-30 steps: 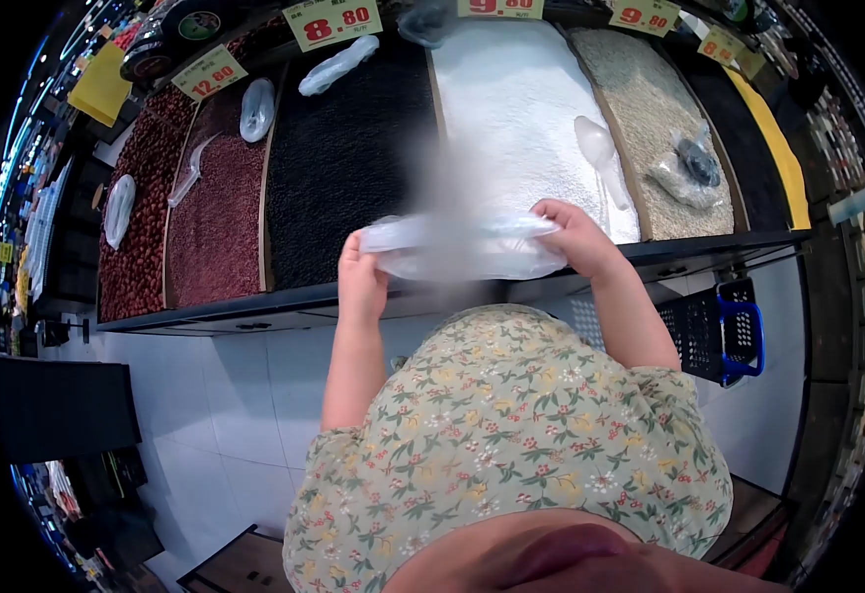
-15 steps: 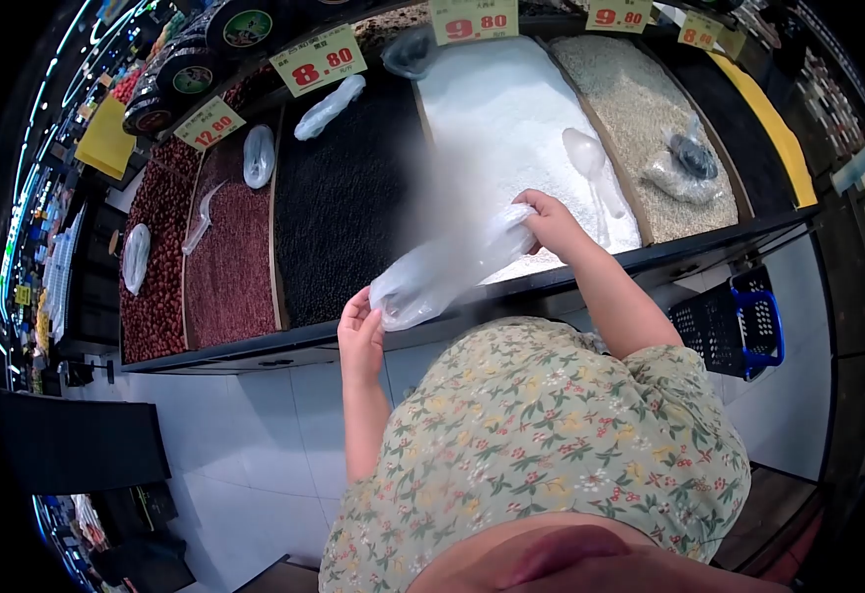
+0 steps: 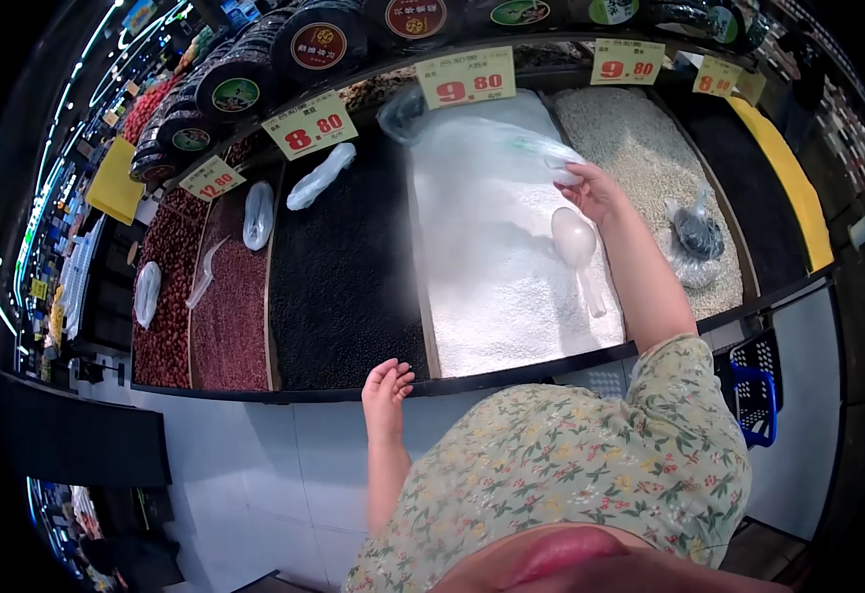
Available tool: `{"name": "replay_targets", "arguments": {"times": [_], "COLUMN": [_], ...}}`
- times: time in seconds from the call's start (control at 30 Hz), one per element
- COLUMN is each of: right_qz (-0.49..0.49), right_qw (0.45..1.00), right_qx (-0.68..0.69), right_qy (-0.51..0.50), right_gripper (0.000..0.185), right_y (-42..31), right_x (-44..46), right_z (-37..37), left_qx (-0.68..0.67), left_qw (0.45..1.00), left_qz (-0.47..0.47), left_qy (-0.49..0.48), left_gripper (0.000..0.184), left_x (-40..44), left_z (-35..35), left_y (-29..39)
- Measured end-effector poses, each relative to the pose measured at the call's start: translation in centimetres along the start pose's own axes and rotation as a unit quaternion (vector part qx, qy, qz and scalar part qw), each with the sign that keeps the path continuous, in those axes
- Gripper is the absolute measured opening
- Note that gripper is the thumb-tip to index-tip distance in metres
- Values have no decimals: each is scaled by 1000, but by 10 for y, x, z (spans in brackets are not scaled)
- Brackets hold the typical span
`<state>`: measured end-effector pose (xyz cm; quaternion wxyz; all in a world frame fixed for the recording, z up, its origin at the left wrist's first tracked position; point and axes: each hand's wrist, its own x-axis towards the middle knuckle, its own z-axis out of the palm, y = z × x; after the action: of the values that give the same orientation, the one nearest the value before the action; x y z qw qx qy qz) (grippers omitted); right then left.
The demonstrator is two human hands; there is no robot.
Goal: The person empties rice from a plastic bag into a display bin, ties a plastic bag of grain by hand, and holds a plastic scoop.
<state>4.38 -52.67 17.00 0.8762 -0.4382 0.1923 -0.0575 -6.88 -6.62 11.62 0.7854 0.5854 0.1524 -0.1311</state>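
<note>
My right hand (image 3: pixel 591 192) pinches the end of a thin clear plastic bag (image 3: pixel 521 143), which stretches to the left over the upper part of the white grain (image 3: pixel 511 326). Below that hand a white scoop (image 3: pixel 575 240) lies on the same grain. My left hand (image 3: pixel 387 383) is at the front edge of the bins, near the black beans (image 3: pixel 348 267); its fingers are curled and apart, with nothing in them. A pale blur covers part of the white grain and the border with the black beans.
Red beans (image 3: pixel 235 336) and dark red dates (image 3: pixel 167 331) fill the left bins. Pale grain (image 3: pixel 620 128) with a knotted bag (image 3: pixel 696 237) lies right. Price signs (image 3: pixel 465 78) line the back. A blue-handled basket (image 3: pixel 754 400) stands below at the right.
My left hand has let go of the plastic bag. My right hand has moved up and away with it over the white grain. The view has shifted, showing more of the back shelf.
</note>
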Motion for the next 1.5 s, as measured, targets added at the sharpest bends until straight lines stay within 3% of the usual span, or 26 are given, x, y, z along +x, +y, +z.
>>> {"name": "replay_targets", "arguments": {"times": [0.1, 0.17, 0.2, 0.27, 0.37, 0.57, 0.8, 0.9, 1.07, 1.17, 1.3, 1.4, 1.5], "right_qz": [-3, -7, -2, -35, -86, -71, -58, -64, -196, -212, -184, -223, -257], "right_qw": [1000, 999, 999, 980, 978, 977, 921, 911, 844, 821, 844, 827, 802], "right_qx": [-8, -52, -49, -158, -157, -201, -367, -395, -499, -530, -502, -513, -529], "right_qy": [7, 9, 5, 119, 110, 27, -121, -94, -9, 1, 42, 67, 103], "right_gripper": [22, 43, 43, 73, 79, 56, 36, 29, 22, 21, 18, 17, 15], "right_y": [-29, -45, -50, -57, -52, -24, -3, 21, 64, 79, 99, 115, 120], "right_x": [89, 133, 145, 160, 192, 121, -48, -106, -172, -197, -207, -206, -208], "right_z": [-5, 3, 8, 18, 0, -27, -69, -102, -157, -174, -185, -189, -182], "left_qx": [2, 5, 11, 4, -3, 34, 216, 256, 279, 360, 398, 428, 453], "left_qw": [1000, 999, 998, 996, 993, 991, 963, 949, 929, 885, 845, 819, 813], "left_qz": [6, -5, -9, -9, -12, -16, 137, 180, 229, 256, 246, 246, 186], "left_qy": [21, 49, 65, 86, 113, 125, 85, 37, -75, -147, -259, -292, -315], "left_gripper": [17, 18, 19, 17, 17, 18, 14, 13, 13, 12, 13, 15, 17], "left_x": [-10, -18, -22, -32, -41, -46, -26, -22, -14, -20, -29, -30, -24], "left_z": [19, 28, 32, 43, 50, 71, 119, 145, 179, 196, 204, 191, 173], "left_y": [-10, -16, -19, -21, -30, -41, -47, -49, -73, -85, -92, -100, -111]}}
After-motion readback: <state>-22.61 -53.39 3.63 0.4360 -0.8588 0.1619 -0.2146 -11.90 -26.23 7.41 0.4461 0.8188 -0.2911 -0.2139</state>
